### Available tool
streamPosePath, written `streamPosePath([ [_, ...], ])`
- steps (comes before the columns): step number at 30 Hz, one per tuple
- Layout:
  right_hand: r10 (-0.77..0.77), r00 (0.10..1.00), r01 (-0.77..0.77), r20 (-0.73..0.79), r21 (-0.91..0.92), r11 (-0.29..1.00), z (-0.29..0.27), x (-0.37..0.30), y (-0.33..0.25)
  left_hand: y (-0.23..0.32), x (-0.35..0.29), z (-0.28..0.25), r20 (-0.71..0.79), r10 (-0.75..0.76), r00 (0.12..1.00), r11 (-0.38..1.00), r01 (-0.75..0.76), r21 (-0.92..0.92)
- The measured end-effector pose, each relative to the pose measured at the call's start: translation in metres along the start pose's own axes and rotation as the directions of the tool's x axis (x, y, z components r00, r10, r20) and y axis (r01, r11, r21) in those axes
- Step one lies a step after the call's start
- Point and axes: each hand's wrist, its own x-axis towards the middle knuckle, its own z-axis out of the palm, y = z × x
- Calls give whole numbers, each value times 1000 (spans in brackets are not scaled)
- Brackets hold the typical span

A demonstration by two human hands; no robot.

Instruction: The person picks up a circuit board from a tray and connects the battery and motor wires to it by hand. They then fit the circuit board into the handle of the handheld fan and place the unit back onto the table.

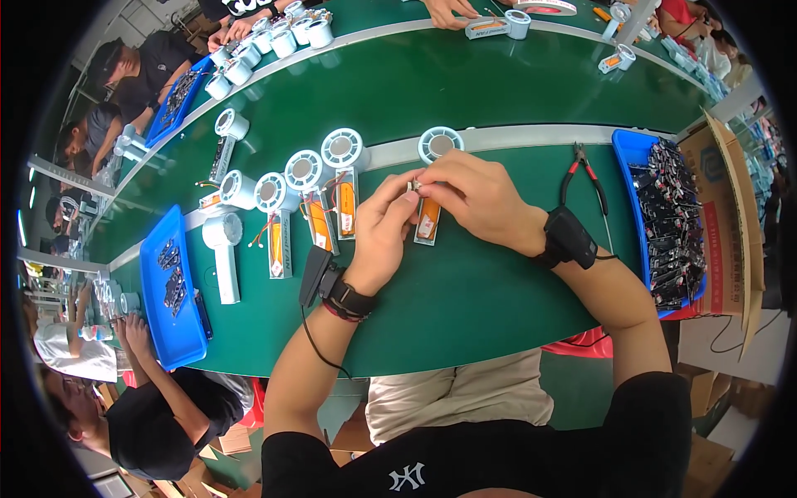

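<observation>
A light-blue handheld fan [440,144] lies in front of me, its handle uncovered so that an orange battery [427,220] shows. My left hand [388,222] is closed at the left side of this handle, just below the round head. From the right, my right hand [475,195] brings thumb and fingers together at the same neck, meeting the left fingertips. Something small and pale is between the fingertips, too hidden to name. Left of my hands, several more handheld fans [342,149] lie in a row, some with batteries and loose wires exposed.
At right, pliers [584,170] and a thin rod lie beside a blue tray [628,178] of black circuit boards and a cardboard box [730,224]. Another blue tray [193,336] holds fewer boards at left. Beyond a metal rail runs a green belt [540,83]. Co-workers sit around.
</observation>
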Motion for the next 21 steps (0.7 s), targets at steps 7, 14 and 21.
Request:
streamPosePath([
  [7, -146, 989, 147, 19, -187, 971, -5, -1, 6, -3, 4, 7, -13, 75, 997, 996, -75, 52],
  [14, -166, 985, 173, 47, -230, 958, -5, -1, 5, -6, 1, 7, -28, 78, 997, 997, -78, -5],
  [21, -192, 978, 206, 81, -254, 945, -8, 0, 2, -10, 4, 6, -28, 72, 997, 997, -71, 37],
])
